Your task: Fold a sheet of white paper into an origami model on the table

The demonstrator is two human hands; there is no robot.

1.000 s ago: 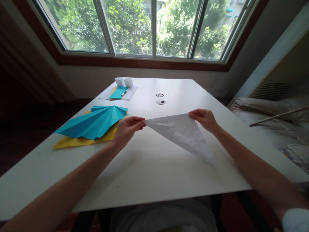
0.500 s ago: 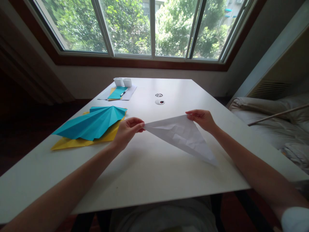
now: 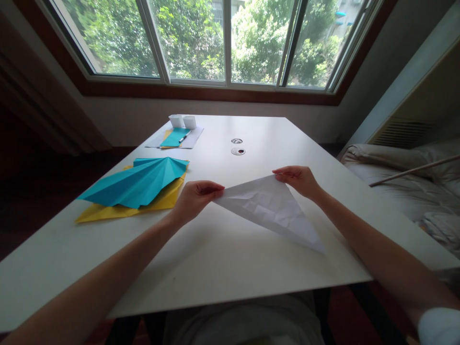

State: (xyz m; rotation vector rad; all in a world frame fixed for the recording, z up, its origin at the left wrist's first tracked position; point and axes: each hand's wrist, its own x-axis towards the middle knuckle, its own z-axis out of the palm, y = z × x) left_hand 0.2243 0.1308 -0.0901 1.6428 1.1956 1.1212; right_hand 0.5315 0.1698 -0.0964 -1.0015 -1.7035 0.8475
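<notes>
A creased white paper triangle [image 3: 273, 211] hangs just above the white table [image 3: 223, 254], its long point trailing toward the near right. My left hand [image 3: 196, 197] pinches its left corner. My right hand [image 3: 296, 178] pinches its top corner. Both hands are closed on the paper.
A pleated teal paper fan [image 3: 134, 182] lies on a yellow sheet [image 3: 118, 208] at the left. Farther back are two small white cups [image 3: 182, 121], a teal sheet and a pen [image 3: 184, 137] on white paper. Two round cable holes [image 3: 237, 146] sit mid-table. A bed [image 3: 406, 172] is at the right.
My hands have drawn closer together, the left moving right and the right moving slightly left and down. The paper triangle has sunk lower toward the table.
</notes>
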